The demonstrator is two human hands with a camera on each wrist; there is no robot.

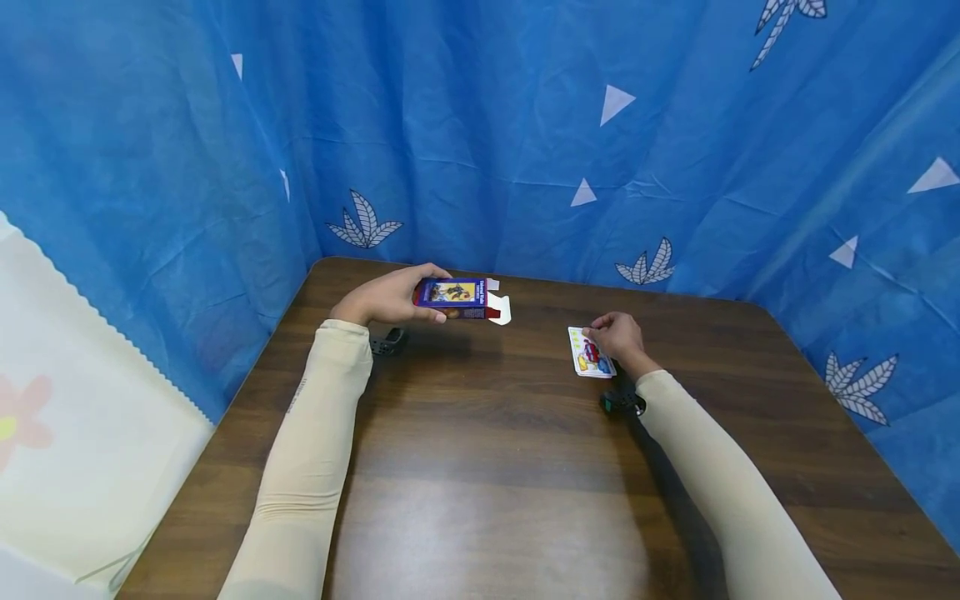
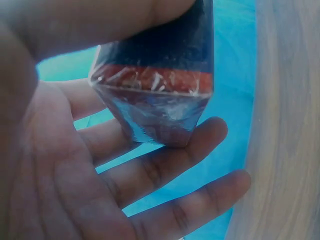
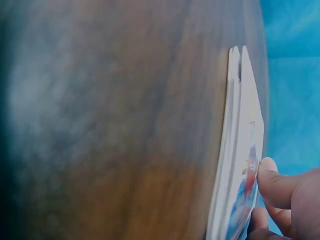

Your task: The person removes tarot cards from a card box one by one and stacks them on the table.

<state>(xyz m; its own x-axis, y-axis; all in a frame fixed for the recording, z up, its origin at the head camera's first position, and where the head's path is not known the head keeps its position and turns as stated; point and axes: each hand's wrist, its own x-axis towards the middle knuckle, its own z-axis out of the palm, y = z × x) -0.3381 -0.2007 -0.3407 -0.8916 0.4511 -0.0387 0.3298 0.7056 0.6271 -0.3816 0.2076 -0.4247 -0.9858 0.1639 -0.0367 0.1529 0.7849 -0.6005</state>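
Observation:
A purple card box [image 1: 452,293] with a yellow picture panel is gripped in my left hand [image 1: 384,297], held above the back of the table. White flaps stand open at its right end. From the left wrist view, the thumb lies over the box [image 2: 165,55] while the fingers are spread along its other side. Over to the right, a small stack of illustrated playing cards [image 1: 587,360] lies on the table. My right hand [image 1: 621,335] pinches the far edge of the cards [image 3: 245,165] between thumb and fingers; how many it holds is unclear.
The dark wooden table [image 1: 480,467] spreads below both arms. A blue patterned curtain [image 1: 480,125] hangs along its back and sides. A pale cloth with a flower print [image 1: 75,400] is at the left.

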